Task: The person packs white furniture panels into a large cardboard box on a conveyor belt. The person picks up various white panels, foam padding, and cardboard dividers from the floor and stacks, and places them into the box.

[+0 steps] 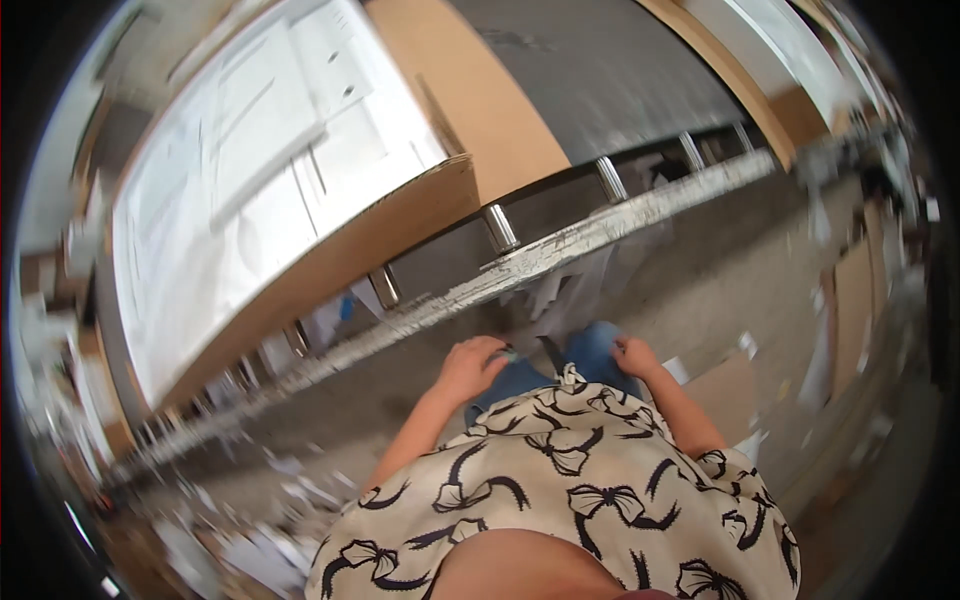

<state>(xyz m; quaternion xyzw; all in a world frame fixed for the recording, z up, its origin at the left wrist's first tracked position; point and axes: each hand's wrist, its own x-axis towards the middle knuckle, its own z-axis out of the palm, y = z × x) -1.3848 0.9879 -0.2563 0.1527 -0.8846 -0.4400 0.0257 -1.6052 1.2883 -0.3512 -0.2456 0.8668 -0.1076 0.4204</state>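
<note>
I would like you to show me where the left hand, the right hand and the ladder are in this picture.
left hand (470, 365): head view, on the back of the hand.
right hand (634, 355): head view, on the back of the hand.
ladder (560, 250): head view, on the paint-flecked near rail.
</note>
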